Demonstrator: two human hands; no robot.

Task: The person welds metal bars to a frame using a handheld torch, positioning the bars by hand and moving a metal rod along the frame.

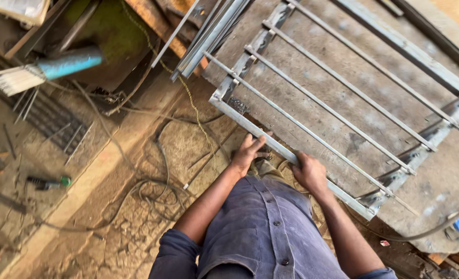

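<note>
- Grille (343, 98) of welded steel: flat side rails joined by thin round bars, lying flat on a grey metal worktable (446, 175), its near rail overhanging the table's front edge toward the person.
- Left hand (247, 151) curled over the near rail, fingers wrapped on top, thumb side below; grip looks closed on the rail.
- Right hand (309, 173) clamped on the same rail further along, knuckles up; also holding it.
- Handling, judged: rigid, heavy for its bulk, will not flex much; long frame likely to swing or tip if lifted from one edge only.
- Surface bare, dull metal with weld spots at the joints; edges and spatter probably sharp on bare skin.
- Best hold, judged: the flat outer rails, hands well apart as here, away from weld joints; thin bars are poorer grips.
- Nearby: cables (152, 191) on the cracked floor, blue-handled brush (43, 70), green-tipped tool (49, 182) well apart to the left.
</note>
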